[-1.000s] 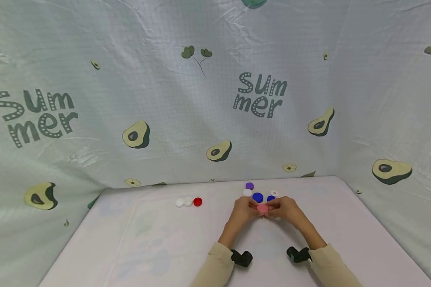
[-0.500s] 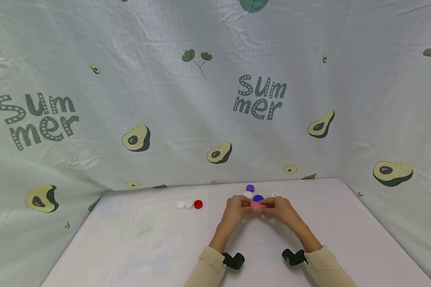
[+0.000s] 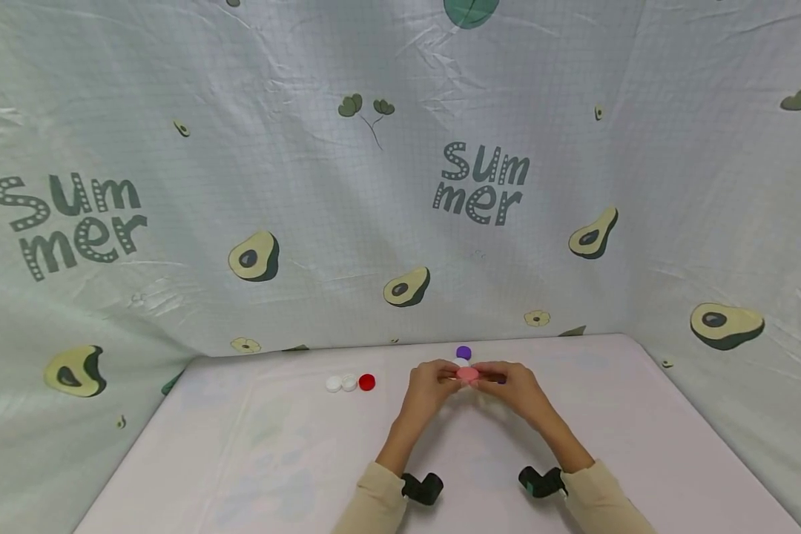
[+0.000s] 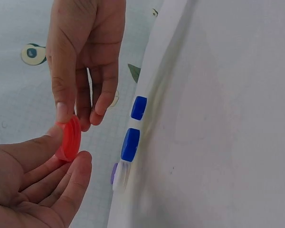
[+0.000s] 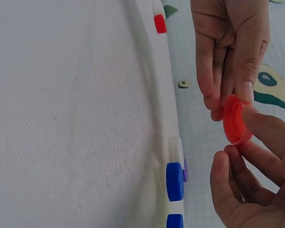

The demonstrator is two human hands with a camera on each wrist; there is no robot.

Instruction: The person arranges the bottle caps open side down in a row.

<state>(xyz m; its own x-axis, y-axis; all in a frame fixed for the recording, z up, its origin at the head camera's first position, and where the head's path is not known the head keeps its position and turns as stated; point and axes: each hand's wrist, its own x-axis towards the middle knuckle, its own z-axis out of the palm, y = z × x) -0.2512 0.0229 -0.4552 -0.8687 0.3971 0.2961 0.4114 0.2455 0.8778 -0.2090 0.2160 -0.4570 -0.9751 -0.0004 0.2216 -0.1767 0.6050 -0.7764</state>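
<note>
A pinkish-red bottle cap (image 3: 468, 374) is held up between my two hands, its hollow ridged inside showing in both wrist views. My left hand (image 3: 429, 387) pinches one side of it with thumb and fingers. From the opposite side, my right hand (image 3: 515, 387) pinches its edge, thumb tip at the rim. Beyond the hands on the table lie a purple cap (image 3: 463, 352) and a white cap (image 3: 462, 363), the latter partly covered in the head view. A larger blue cap (image 4: 130, 145) and a smaller blue cap (image 4: 139, 108) stand out in the left wrist view.
Left of the hands, two white caps (image 3: 334, 383) and a bright red cap (image 3: 367, 382) lie in a row on the white-covered table (image 3: 274, 452). A printed curtain (image 3: 334, 222) rises along the table's far edge. Black wrist cameras (image 3: 423, 489) protrude inward from both cuffs.
Both hands have shifted left and slightly away from me, carrying the pinkish-red cap along. In the head view, they now cover most of the blue caps and the white cap at the right.
</note>
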